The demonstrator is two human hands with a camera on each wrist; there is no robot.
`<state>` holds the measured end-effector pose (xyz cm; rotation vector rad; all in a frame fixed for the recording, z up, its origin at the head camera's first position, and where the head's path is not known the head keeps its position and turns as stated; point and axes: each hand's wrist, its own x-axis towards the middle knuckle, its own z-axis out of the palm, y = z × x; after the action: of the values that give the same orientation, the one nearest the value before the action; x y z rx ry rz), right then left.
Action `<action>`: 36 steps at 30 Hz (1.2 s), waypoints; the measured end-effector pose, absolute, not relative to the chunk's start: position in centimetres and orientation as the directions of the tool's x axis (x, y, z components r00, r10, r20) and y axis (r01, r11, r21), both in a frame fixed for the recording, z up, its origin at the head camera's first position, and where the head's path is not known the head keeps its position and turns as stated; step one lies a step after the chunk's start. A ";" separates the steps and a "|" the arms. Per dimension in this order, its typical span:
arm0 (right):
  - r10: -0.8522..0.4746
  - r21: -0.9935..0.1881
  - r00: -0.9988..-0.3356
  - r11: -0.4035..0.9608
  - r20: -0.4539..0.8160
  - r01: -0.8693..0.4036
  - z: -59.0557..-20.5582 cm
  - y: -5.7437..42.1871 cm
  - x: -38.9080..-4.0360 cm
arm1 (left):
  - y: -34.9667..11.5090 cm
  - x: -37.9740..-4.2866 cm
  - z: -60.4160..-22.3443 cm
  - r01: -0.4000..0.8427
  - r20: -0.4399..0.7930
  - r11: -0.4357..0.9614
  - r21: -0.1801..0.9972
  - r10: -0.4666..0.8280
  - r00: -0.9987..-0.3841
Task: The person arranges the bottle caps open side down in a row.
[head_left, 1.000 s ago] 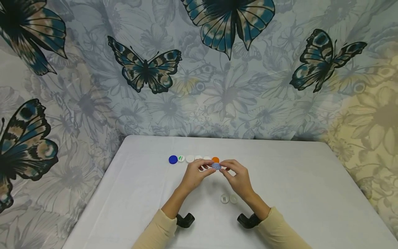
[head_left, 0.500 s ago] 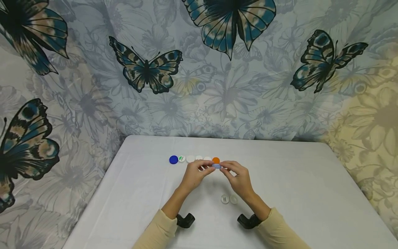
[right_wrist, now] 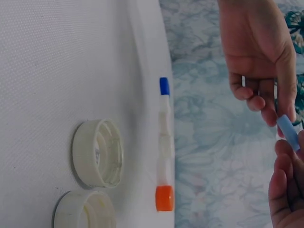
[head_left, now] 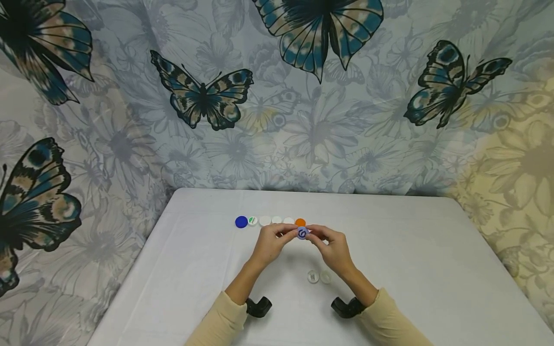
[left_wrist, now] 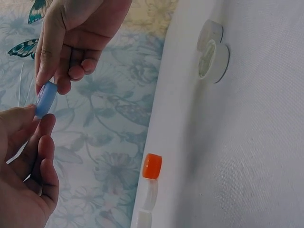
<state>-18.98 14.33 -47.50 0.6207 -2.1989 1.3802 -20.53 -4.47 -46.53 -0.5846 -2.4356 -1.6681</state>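
A small light-blue bottle cap (head_left: pixel 302 233) is held up above the table between both hands, its face with a dark round mark turned toward the head camera. My left hand (head_left: pixel 269 244) pinches one side of it between thumb and fingertips. On the opposite side, the thumb and fingertips of my right hand (head_left: pixel 333 247) pinch it too. From the left wrist, the blue cap (left_wrist: pixel 46 99) shows its rim, well off the tabletop. Just behind the hands runs a row of caps: a dark blue cap (head_left: pixel 241 221) at the left end, an orange cap (head_left: pixel 300 222) at the right.
Between those ends lie a white cap with a green mark (head_left: pixel 253 221) and several plain white caps (head_left: pixel 264 221). Nearer me, two whitish caps (right_wrist: pixel 98 153) lie hollow side up, side by side, on the white table (head_left: pixel 411 259). Behind rises a butterfly-patterned cloth (head_left: pixel 320 139).
The blue cap has turned in my fingers, from a tilted face through edge-on to its marked face showing. Both hands stay in nearly the same place; the other caps have not moved.
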 end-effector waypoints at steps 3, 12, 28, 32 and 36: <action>-0.161 -0.713 -0.803 0.385 0.573 -0.586 -47.3 14.5 -19.0 | -4.4 -20.5 -46.5 0.376 0.312 0.297 0.878 0.240 -0.919; -0.204 -0.713 -0.821 0.415 0.533 -0.565 -47.4 14.8 -19.2 | -4.9 -20.6 -46.3 0.357 0.250 0.350 0.866 0.314 -0.916; -0.292 -0.675 -0.840 0.501 0.456 -0.541 -46.5 16.0 -20.9 | -4.0 -23.0 -46.1 0.412 0.201 0.534 0.739 0.409 -0.890; -0.314 -0.660 -0.858 0.548 0.407 -0.514 -46.6 16.6 -22.3 | -3.2 -24.3 -46.6 0.432 0.211 0.559 0.707 0.416 -0.884; -0.335 -0.651 -0.878 0.589 0.343 -0.479 -47.1 17.3 -23.9 | -2.1 -25.6 -47.4 0.437 0.220 0.586 0.682 0.405 -0.887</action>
<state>-23.92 17.35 -47.07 0.6812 -2.6326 1.1604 -25.59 -2.06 -47.42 -0.7333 -2.7616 -1.2049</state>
